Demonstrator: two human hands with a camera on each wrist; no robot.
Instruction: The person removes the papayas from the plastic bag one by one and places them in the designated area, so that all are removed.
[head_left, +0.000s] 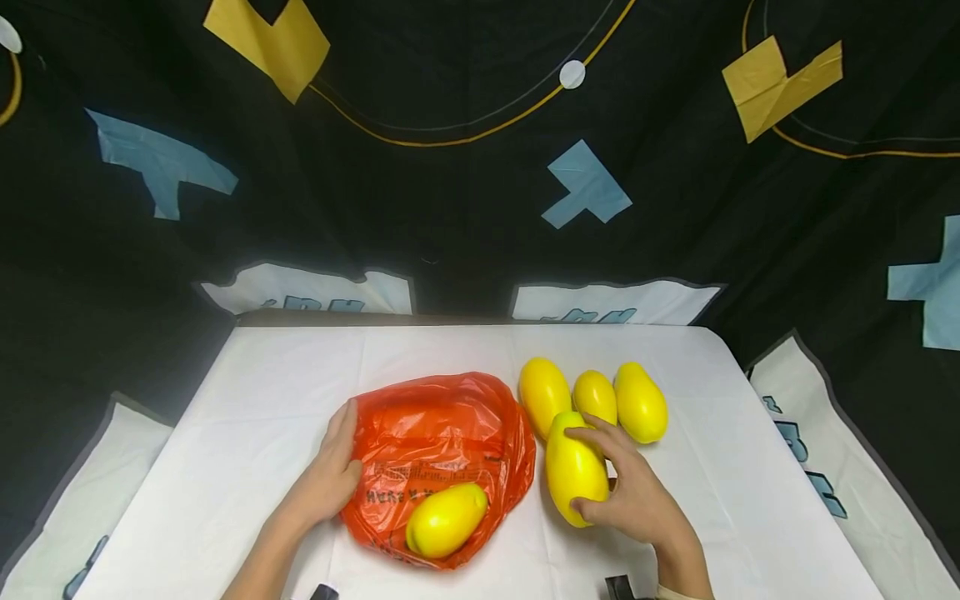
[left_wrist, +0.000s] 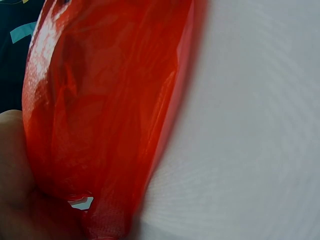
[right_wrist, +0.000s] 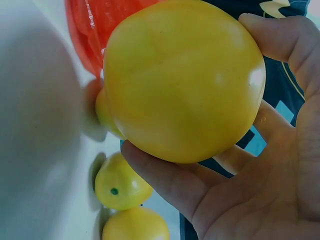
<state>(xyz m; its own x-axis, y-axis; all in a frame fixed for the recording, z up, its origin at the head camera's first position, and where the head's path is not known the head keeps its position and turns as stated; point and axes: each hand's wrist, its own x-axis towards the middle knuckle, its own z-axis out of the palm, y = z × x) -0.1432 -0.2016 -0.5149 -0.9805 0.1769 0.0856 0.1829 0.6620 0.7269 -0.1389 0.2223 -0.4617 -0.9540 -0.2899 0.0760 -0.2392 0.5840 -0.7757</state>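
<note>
A red plastic bag (head_left: 442, 417) with dark printing lies at the middle of the table, a yellow mango (head_left: 446, 521) on or in its near part; I cannot tell which. My left hand (head_left: 335, 462) grips the bag's left edge; in the left wrist view the red film (left_wrist: 110, 100) stretches beside the thumb side. My right hand (head_left: 633, 483) holds a large yellow mango (head_left: 576, 471) between thumb and fingers, right of the bag. The right wrist view shows this mango (right_wrist: 185, 80) up close, above the table surface.
Beyond the held fruit lie three more yellow fruits: a left one (head_left: 543, 392), a smaller middle one (head_left: 595, 396) and a right one (head_left: 641, 404). They rest on the white-covered table (head_left: 742, 475). A dark curtain (head_left: 427, 217) with taped shapes hangs behind.
</note>
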